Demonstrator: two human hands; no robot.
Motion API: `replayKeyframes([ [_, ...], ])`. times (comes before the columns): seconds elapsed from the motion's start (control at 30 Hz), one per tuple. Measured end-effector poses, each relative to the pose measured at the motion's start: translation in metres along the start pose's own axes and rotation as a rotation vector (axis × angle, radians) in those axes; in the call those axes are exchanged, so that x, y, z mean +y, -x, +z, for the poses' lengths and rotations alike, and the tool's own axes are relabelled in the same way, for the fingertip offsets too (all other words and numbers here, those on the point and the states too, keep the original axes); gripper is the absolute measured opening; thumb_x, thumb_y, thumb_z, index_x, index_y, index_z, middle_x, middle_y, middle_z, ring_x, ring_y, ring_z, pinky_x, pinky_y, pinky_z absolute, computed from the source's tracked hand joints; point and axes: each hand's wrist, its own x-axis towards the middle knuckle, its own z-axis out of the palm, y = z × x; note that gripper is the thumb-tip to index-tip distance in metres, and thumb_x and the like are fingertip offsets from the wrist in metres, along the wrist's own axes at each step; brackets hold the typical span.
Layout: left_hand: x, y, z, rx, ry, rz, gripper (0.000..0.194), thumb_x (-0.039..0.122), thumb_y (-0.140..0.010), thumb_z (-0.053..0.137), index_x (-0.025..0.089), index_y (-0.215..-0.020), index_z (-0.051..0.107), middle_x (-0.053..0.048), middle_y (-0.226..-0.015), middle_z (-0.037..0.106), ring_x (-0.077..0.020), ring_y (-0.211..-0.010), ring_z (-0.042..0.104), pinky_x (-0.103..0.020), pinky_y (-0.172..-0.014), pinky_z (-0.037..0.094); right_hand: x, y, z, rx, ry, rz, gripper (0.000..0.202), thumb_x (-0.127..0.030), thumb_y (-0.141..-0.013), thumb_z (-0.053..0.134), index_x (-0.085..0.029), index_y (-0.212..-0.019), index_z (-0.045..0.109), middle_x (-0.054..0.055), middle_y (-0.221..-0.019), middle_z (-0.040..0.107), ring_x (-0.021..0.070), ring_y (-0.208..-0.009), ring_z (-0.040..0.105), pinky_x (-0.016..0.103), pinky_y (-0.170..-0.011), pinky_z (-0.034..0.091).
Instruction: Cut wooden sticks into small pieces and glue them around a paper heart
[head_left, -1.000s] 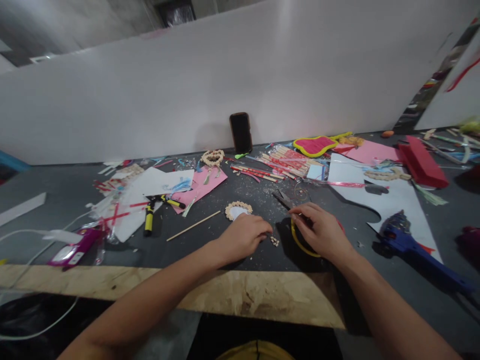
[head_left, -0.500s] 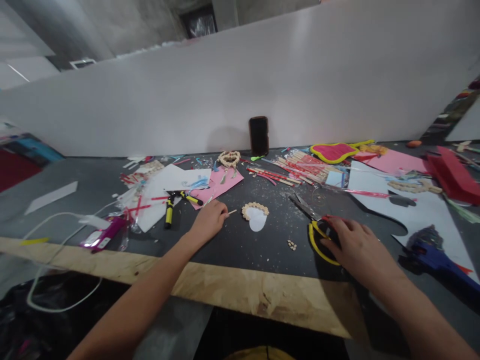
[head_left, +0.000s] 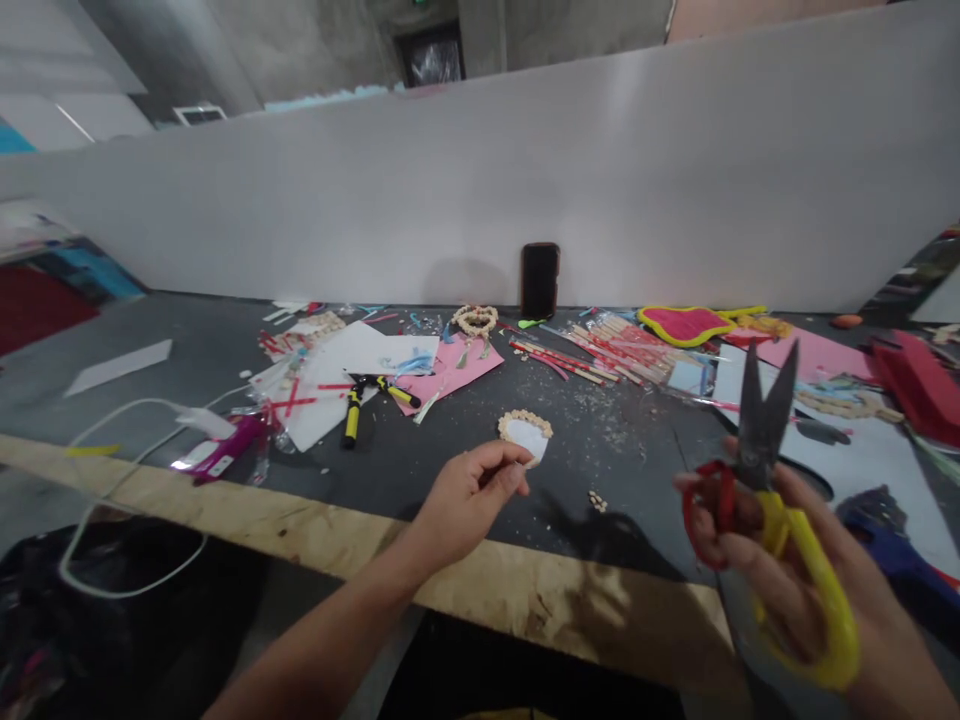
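Note:
My right hand [head_left: 795, 570] is raised over the table's front edge, its fingers round the handles of a pair of scissors [head_left: 761, 440]. The scissors have one red and one yellow loop, and their blades point up, parted. Pinched in my left hand [head_left: 476, 495] is a thin wooden stick [head_left: 531, 464], mostly hidden by the fingers. Just beyond those fingertips lies a white paper heart [head_left: 527, 436] with small wooden pieces [head_left: 517, 416] along its upper edge. A little pile of cut wooden bits [head_left: 597, 501] sits to the right of it.
A phone [head_left: 540, 280] leans on the white partition. Red-patterned sticks [head_left: 566, 360], a pink sheet [head_left: 469, 365] and yellow-handled pliers [head_left: 352, 415] lie on the dark tabletop. A purple glue gun [head_left: 232, 448] with its cable is at left; a blue tool [head_left: 892, 545] at right.
My right hand has lifted the scissors off the table, and their blades now point upward. My left hand has moved right and nearer with the stick, close to the paper heart.

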Motion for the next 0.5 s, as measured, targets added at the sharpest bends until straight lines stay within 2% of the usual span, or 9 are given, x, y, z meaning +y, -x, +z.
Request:
replayKeyframes([
  [0.1,0.005,0.002,0.009,0.040,0.127,-0.028,0.019,0.032,-0.083,0.055,0.016,-0.088,0.064,0.000,-0.071,0.063,-0.0118,-0.069,0.055,-0.021,-0.067,0.041,-0.005,0.010,0.009,-0.166,0.043,-0.147,0.074,-0.056,-0.066,0.066,-0.024,-0.128,0.040,0.007,-0.092,0.063,0.0195,-0.073,0.064,0.029,-0.061,0.053],
  [0.2,0.010,0.003,0.014,0.056,0.208,-0.066,0.019,0.034,-0.080,0.060,0.016,-0.081,0.065,0.000,-0.068,0.061,-0.0108,-0.065,0.052,-0.020,-0.063,0.040,-0.008,0.017,0.021,-0.201,0.254,-0.350,0.073,-0.053,-0.063,0.070,-0.023,-0.122,0.042,0.009,-0.103,0.056,0.0220,-0.085,0.061,0.030,-0.069,0.053],
  [0.27,0.012,0.005,0.016,0.052,0.231,-0.087,0.019,0.034,-0.078,0.062,0.015,-0.078,0.064,0.001,-0.065,0.059,-0.0101,-0.063,0.050,-0.019,-0.060,0.039,-0.009,0.021,0.028,-0.238,0.387,-0.423,0.070,-0.051,-0.063,0.070,-0.021,-0.119,0.043,0.012,-0.106,0.055,0.0249,-0.091,0.060,0.033,-0.072,0.053],
  [0.37,0.016,0.010,0.020,0.043,0.237,-0.098,0.015,0.030,-0.079,0.061,0.015,-0.080,0.064,0.001,-0.067,0.061,-0.0103,-0.063,0.050,-0.019,-0.060,0.039,-0.008,0.026,0.037,-0.312,0.513,-0.441,0.068,-0.048,-0.065,0.068,-0.019,-0.120,0.042,0.014,-0.107,0.055,0.0270,-0.093,0.059,0.037,-0.074,0.053],
  [0.5,0.020,0.012,0.026,0.017,0.250,-0.064,0.015,0.029,-0.080,0.059,0.014,-0.082,0.064,-0.002,-0.073,0.064,-0.0117,-0.068,0.054,-0.020,-0.063,0.042,-0.009,0.029,0.044,-0.361,0.556,-0.439,0.072,-0.052,-0.066,0.066,-0.018,-0.124,0.042,0.015,-0.110,0.056,0.0295,-0.100,0.057,0.041,-0.078,0.052],
])
